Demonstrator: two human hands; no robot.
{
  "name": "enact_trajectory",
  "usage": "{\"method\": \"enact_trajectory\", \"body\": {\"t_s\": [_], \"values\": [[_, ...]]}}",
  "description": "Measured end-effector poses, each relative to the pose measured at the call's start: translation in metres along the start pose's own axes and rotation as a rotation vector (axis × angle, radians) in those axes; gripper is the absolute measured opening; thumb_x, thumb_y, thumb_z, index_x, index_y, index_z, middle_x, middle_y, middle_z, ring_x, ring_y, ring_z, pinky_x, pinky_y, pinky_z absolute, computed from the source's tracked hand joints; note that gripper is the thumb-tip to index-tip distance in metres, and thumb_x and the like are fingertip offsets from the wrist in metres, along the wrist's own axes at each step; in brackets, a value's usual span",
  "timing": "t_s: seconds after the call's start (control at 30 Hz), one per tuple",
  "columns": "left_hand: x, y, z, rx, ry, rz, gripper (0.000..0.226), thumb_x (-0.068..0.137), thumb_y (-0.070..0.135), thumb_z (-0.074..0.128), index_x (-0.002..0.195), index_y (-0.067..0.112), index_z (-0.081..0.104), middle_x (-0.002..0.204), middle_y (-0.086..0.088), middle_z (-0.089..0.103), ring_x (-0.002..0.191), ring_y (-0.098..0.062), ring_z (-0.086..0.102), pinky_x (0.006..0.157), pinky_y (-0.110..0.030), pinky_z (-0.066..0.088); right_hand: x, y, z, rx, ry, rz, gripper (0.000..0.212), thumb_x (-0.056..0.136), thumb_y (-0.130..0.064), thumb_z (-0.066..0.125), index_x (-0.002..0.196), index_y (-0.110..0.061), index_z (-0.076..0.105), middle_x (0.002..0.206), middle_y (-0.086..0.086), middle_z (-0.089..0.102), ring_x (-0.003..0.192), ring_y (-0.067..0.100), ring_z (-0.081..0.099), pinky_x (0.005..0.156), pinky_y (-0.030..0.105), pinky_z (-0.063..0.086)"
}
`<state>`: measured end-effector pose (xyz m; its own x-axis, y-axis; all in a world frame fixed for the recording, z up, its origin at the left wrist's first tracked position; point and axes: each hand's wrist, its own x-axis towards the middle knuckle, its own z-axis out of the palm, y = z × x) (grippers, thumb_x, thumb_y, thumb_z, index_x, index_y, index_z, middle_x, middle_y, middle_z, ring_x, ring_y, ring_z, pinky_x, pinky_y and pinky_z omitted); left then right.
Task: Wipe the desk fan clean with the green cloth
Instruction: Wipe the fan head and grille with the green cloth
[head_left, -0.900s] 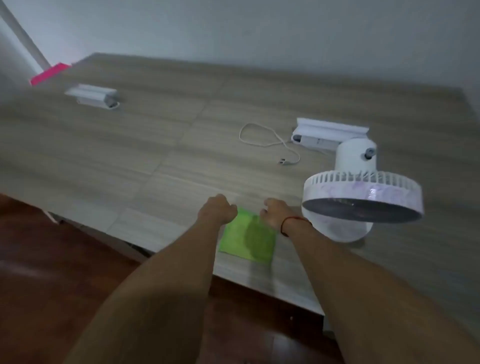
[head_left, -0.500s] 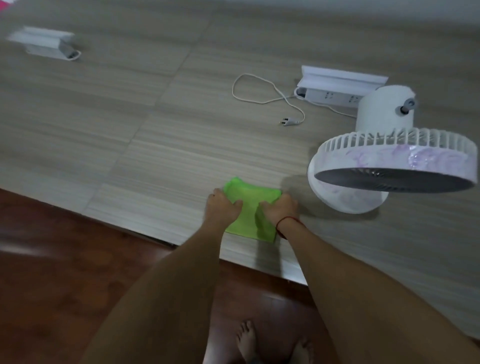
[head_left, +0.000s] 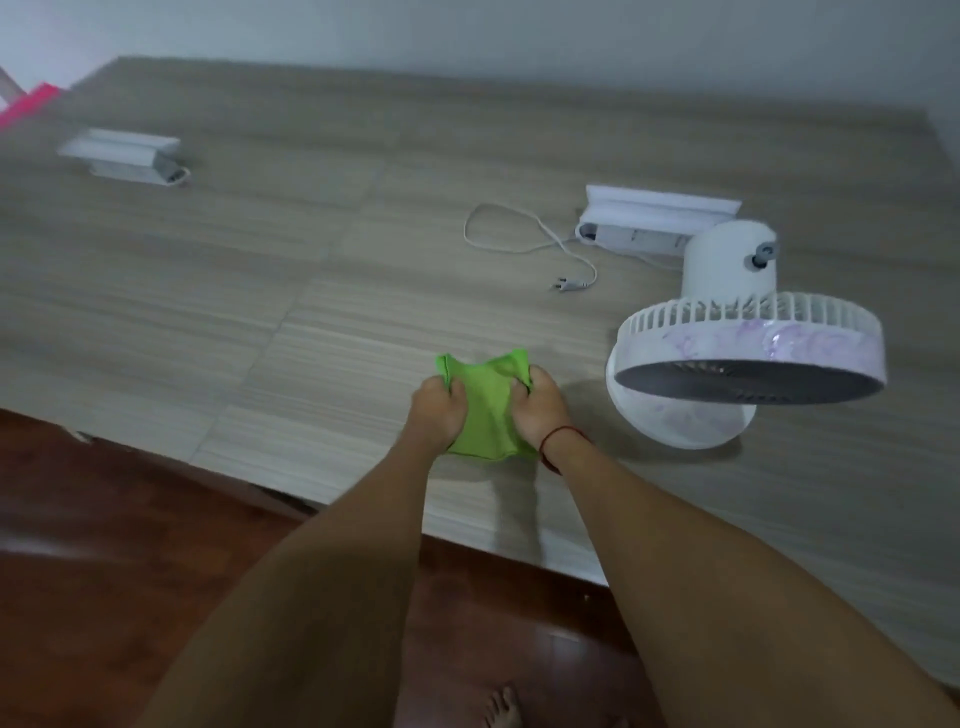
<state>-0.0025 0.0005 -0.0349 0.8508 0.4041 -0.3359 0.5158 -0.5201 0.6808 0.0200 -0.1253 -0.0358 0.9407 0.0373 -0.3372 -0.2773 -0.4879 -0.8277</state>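
Both hands, left (head_left: 439, 408) and right (head_left: 540, 410), fisted around green cloth (head_left: 485, 410) on worktop (head_left: 311, 322) edge. Desk fan (head_left: 748, 338) just right, untouched. Bunch cloth into firm pad before lifting.

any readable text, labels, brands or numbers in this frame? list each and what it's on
None readable.
desk fan: only a purple marbled pattern on the rim, no lettering visible.
power strip: faint marks on its face, too blurred to read.
white box at the far left: no text that can be made out.
green cloth: plain, held by left hand and right hand.
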Motion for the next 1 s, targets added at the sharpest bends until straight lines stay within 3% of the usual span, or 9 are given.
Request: {"method": "enact_trajectory", "body": {"t_s": [0.23,0.47,0.53,0.6,0.7,0.77,0.87,1.0], "values": [[-0.031,0.086,-0.055,-0.154,0.182,0.2,0.037,0.101,0.019,0.041,0.112,-0.012,0.057,0.118,-0.033,0.059,0.112,-0.043,0.057,0.091,-0.042,0.045,-0.024,-0.093,-0.056,0.073,0.133,-0.157,0.023,0.098,-0.015,0.04,0.109,-0.001,0.054,0.115,0.022,0.061,0.106,0.035,0.058,0.079,0.03,0.037],[-0.078,0.158,-0.068,-0.234,0.214,0.383,0.033,0.101,0.019,0.04,0.102,-0.009,0.058,0.107,-0.028,0.061,0.102,-0.037,0.059,0.083,-0.04,0.045,-0.059,-0.128,-0.127,0.063,0.264,-0.212,0.028,0.098,-0.018,0.04,0.113,0.0,0.055,0.121,0.021,0.06,0.111,0.035,0.056,0.079,0.029,0.036],[-0.092,0.177,-0.062,-0.239,0.204,0.427,0.029,0.101,0.018,0.04,0.087,-0.002,0.055,0.089,-0.026,0.06,0.089,-0.035,0.058,0.076,-0.04,0.045,-0.065,-0.127,-0.149,0.052,0.297,-0.223,0.027,0.097,-0.018,0.041,0.111,0.0,0.056,0.119,0.021,0.061,0.109,0.036,0.057,0.077,0.028,0.035],[-0.106,0.193,-0.053,-0.24,0.197,0.463,0.031,0.101,0.018,0.04,0.084,-0.003,0.055,0.08,-0.021,0.058,0.083,-0.033,0.056,0.075,-0.041,0.046,-0.071,-0.122,-0.169,0.041,0.322,-0.225,0.028,0.096,-0.019,0.041,0.11,-0.001,0.057,0.117,0.021,0.063,0.107,0.037,0.058,0.077,0.03,0.038],[-0.124,0.209,-0.032,-0.232,0.202,0.474,0.034,0.1,0.021,0.042,0.104,-0.008,0.058,0.108,-0.028,0.063,0.103,-0.038,0.059,0.085,-0.04,0.046,-0.082,-0.107,-0.199,0.031,0.368,-0.219,0.028,0.097,-0.02,0.042,0.111,-0.001,0.057,0.116,0.02,0.063,0.107,0.036,0.058,0.076,0.028,0.036],[-0.134,0.217,-0.014,-0.193,0.194,0.467,0.035,0.099,0.024,0.043,0.108,-0.007,0.057,0.114,-0.028,0.062,0.109,-0.04,0.058,0.088,-0.04,0.046,-0.089,-0.094,-0.219,0.021,0.383,-0.223,0.029,0.097,-0.019,0.042,0.112,0.001,0.057,0.115,0.021,0.063,0.108,0.035,0.058,0.077,0.028,0.037],[-0.147,0.231,0.013,-0.185,0.141,0.475,0.035,0.097,0.025,0.044,0.109,-0.005,0.058,0.115,-0.027,0.062,0.109,-0.04,0.058,0.09,-0.043,0.048,-0.094,-0.07,-0.25,-0.009,0.42,-0.225,0.028,0.097,-0.017,0.043,0.111,0.002,0.058,0.115,0.024,0.063,0.107,0.038,0.058,0.082,0.032,0.043],[-0.163,0.248,0.047,-0.193,0.059,0.5,0.028,0.093,0.022,0.05,0.096,-0.004,0.059,0.105,-0.025,0.064,0.1,-0.037,0.06,0.079,-0.037,0.046,-0.101,-0.036,-0.288,-0.012,0.477,-0.18,0.028,0.095,-0.02,0.045,0.112,-0.001,0.058,0.118,0.023,0.062,0.109,0.039,0.058,0.088,0.037,0.046]]}}
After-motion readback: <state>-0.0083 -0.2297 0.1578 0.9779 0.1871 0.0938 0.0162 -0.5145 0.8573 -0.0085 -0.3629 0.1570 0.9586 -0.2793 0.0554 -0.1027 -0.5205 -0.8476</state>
